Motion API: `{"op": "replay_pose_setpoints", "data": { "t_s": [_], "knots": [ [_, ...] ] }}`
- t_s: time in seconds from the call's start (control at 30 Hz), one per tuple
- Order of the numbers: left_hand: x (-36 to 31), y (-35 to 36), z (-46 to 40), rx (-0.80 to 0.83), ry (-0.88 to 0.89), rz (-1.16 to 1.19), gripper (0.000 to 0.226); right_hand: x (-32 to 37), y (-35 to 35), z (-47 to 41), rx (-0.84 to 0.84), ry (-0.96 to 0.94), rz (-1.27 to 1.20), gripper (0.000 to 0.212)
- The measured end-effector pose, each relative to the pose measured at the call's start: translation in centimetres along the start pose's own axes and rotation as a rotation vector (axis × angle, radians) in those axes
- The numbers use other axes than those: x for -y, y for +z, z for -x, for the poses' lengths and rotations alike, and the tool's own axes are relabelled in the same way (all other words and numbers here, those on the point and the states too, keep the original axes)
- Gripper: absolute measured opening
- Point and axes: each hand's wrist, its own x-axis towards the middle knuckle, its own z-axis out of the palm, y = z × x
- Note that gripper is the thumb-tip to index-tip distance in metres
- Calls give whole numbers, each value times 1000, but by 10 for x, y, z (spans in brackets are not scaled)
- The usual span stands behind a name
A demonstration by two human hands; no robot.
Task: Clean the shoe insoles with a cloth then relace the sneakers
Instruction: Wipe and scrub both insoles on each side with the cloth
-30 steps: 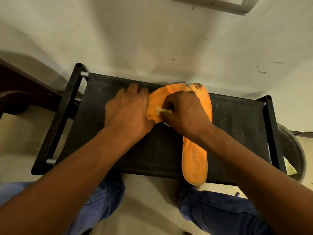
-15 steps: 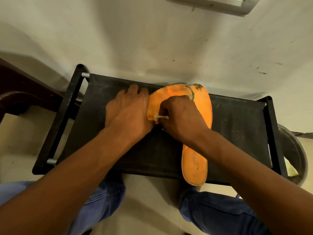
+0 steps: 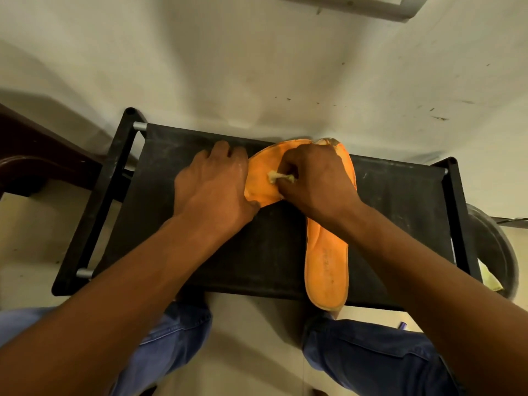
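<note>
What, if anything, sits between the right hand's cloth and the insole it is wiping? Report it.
Nothing visible. The right hand grips the cloth directly against the left orange insole; the left hand rests at its left edge.

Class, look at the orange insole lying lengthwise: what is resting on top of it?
A second orange insole crosses the long insole at its far end, and the right hand presses a cloth there. The overlap itself is hidden beneath that hand.

Bare forearms (image 3: 160,270), no sleeves, blue denim jeans (image 3: 371,358)
</note>
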Motion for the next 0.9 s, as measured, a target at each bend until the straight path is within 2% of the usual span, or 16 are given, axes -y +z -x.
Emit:
{"op": "replay_pose_setpoints", "data": {
  "t_s": [0.1,0.17,0.37,0.57,0.63,0.8,0.9],
  "knots": [
    [1,2,1,-5,7,-1,72,-11,-10,-7,-172,81,16,8],
    [1,2,1,-4,6,-7,72,-12,-13,-6,-225,121,19,6],
    [-1,1,0,2,2,-20,73,8,4,1,-144,25,59,11],
    [1,2,0,-13,10,0,72,-3,-6,-9,-263,108,71,8],
    [1,3,0,-14,7,-4,70,3,0,-5,-243,74,56,9],
    [-2,0,0,-2,3,-5,61,25,21,2,-67,-128,40,10],
    [-1,-1,1,-12,15,4,61,19,18,-2,-129,-95,26,10]
  ]
}}
